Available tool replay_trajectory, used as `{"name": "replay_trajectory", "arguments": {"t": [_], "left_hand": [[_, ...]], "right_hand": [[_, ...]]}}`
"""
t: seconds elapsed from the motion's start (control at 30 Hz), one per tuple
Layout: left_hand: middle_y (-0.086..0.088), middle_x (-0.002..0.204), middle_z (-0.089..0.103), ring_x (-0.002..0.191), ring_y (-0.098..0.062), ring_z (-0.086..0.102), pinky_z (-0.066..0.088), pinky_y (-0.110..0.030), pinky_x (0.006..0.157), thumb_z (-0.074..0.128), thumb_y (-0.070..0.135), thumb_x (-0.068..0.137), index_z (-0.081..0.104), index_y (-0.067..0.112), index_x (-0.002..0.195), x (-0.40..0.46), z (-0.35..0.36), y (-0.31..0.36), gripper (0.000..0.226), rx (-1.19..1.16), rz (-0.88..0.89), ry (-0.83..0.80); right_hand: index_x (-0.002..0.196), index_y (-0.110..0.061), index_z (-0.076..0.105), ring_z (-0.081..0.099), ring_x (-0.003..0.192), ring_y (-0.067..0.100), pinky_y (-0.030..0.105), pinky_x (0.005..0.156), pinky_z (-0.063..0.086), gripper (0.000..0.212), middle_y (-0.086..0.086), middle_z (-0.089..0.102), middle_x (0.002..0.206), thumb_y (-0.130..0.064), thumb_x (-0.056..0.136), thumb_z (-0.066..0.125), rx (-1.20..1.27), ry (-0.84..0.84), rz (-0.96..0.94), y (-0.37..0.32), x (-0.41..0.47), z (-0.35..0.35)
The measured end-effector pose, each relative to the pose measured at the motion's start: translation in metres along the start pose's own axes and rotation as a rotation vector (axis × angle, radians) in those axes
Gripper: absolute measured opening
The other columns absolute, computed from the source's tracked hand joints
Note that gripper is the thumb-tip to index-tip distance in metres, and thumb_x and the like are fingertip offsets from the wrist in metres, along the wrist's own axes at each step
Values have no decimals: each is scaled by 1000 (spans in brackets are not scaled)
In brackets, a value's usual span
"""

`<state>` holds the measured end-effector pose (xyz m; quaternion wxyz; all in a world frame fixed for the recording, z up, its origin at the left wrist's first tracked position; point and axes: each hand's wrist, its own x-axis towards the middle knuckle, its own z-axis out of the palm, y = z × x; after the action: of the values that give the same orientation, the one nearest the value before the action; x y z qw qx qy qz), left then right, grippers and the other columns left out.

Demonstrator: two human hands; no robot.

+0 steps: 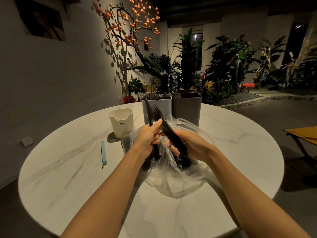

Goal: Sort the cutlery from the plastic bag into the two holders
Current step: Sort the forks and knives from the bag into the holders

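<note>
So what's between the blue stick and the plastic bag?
Only bare table lies between the blue stick and the plastic bag, shown in the head view.

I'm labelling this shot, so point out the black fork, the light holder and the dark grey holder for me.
black fork (157, 111): head view, on the tines above the hands.
light holder (163, 107): head view, on its front wall.
dark grey holder (187, 107): head view, on its front wall.

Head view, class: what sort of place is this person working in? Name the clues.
Probably a cafe or restaurant with an indoor garden. A round marble-look table carries two holders stocked with disposable cutlery, and behind them stand a decorative tree with orange fruit and beds of plants.
</note>
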<state>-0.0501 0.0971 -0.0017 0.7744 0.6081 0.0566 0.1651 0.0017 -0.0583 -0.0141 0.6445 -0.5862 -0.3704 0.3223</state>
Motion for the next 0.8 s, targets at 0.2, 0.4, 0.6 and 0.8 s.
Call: {"name": "replay_trajectory", "arguments": {"t": [0.2, 0.4, 0.6, 0.8], "left_hand": [[7, 48, 33, 37, -4, 28, 25, -14, 36, 50, 21, 100, 52, 6, 90, 0, -2, -2, 18, -62, -30, 35], [3, 52, 36, 40, -4, 30, 26, -16, 42, 49, 22, 100, 47, 10, 70, -3, 8, -4, 33, 147, 7, 68], [4, 51, 39, 38, -3, 31, 28, -14, 39, 53, 22, 99, 55, 9, 73, 8, 13, -2, 29, 206, 7, 90], [1, 58, 37, 45, -6, 30, 27, -18, 44, 55, 25, 97, 59, 5, 85, 24, 16, 6, 24, 216, -9, 66]], "right_hand": [[114, -13, 60, 66, 80, 15, 27, 69, 54, 36, 7, 69, 94, -31, 105, 30, -5, 109, 61, -2, -2, 2], [119, -8, 61, 65, 98, 24, 33, 88, 54, 37, 14, 67, 108, -32, 104, 36, -218, 208, -9, 5, 4, 2], [105, -8, 52, 47, 55, 14, 24, 52, 45, 30, 7, 49, 72, -27, 106, 30, 51, 89, 37, -1, 14, 0], [110, -12, 46, 32, 45, 6, 13, 38, 31, 26, 1, 42, 64, -30, 106, 27, 157, 115, 64, -15, 20, -5]]}}
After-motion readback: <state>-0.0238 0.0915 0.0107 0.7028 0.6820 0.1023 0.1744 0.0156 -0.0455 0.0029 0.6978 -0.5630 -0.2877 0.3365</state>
